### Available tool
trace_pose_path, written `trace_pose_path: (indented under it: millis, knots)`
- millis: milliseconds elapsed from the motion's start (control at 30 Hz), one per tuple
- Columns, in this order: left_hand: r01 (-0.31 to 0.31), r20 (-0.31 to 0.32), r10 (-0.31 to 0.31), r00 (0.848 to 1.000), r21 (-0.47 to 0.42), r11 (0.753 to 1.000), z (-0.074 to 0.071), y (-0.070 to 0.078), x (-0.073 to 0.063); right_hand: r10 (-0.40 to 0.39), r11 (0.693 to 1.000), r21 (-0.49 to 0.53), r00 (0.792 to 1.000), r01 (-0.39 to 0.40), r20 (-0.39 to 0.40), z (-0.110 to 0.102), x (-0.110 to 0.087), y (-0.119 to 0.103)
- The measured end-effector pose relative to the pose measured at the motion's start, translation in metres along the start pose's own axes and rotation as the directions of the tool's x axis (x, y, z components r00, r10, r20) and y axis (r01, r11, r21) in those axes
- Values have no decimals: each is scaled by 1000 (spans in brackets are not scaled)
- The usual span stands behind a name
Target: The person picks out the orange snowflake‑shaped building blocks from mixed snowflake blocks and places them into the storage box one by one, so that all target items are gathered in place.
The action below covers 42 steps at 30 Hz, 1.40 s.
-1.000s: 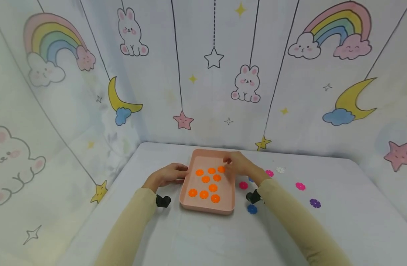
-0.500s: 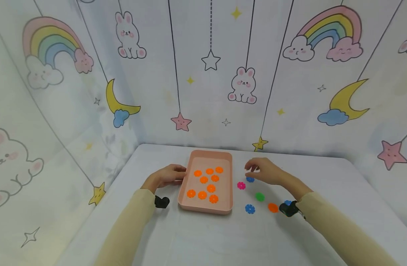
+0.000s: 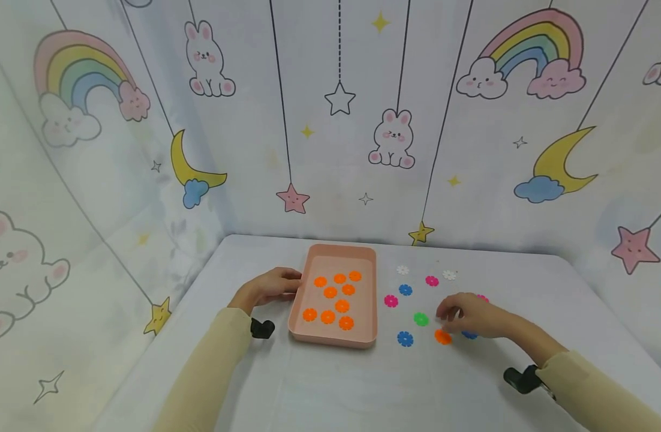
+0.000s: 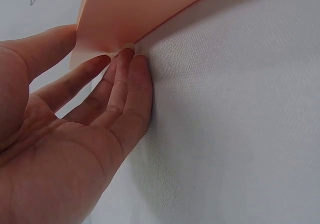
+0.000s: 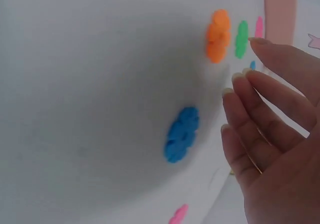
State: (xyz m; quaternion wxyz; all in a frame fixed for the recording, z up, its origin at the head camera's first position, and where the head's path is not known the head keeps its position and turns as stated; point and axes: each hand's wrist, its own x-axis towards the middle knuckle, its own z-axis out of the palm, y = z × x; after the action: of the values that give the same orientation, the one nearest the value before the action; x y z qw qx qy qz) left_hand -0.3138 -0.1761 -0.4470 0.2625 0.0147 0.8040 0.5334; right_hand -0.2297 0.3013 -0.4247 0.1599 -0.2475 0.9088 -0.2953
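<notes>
A shallow pink tray (image 3: 333, 340) stands on the table, with several orange flower-shaped discs (image 3: 342, 306) lying flat inside. My left hand (image 3: 269, 284) is at the tray's left side. In the left wrist view its fingertips (image 4: 138, 66) touch the tray's outer wall (image 4: 125, 13) low down, the thumb higher up. To the right of the tray, my right hand (image 3: 473, 316) hovers over the table holding nothing, thumb and fingers apart. Just below its fingertips lies an orange disc (image 3: 442, 337). A blue disc (image 5: 182, 135) lies under the hand in the right wrist view.
Around the right hand lie a green disc (image 3: 421, 319), another blue disc (image 3: 405, 339), a pink disc (image 3: 391, 301) and several others. White discs (image 3: 403, 270) lie farther back. A patterned curtain (image 3: 330, 150) hangs behind the table.
My right hand has left the tray and moved right and toward me, down to near the loose orange disc. The left hand has stayed at the tray's side.
</notes>
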Motion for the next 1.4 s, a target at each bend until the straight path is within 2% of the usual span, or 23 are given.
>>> trace_pose_path:
  millis: [167,367,600,1000,1267,1400]
  knots:
    - [0,-3,0,1000,2,1000,0,-1,0,2,999,45,1000,-3,19,8,-6,9]
    - [8,-4,-8,1000,-1,1000,1,-1,0,0,1000,18,1000,-1,9,12,-8,8]
    - [-10,0,10,1000,5,1000,1,2,1,2,1000,18,1000,-2,18,11,-9,7]
    - [-6,4,6,1000,2,1000,2,2,0,17,999,33,999,-18,45,9,-12,6]
    - [-5,6,5,1000,-6,1000,0,0,2,-18,1000,23,1000,18,10,10,-11,8]
    - [3,1,-3,1000,-2,1000,0,0,1,-31,997,70,999,30,18,8,-10,7]
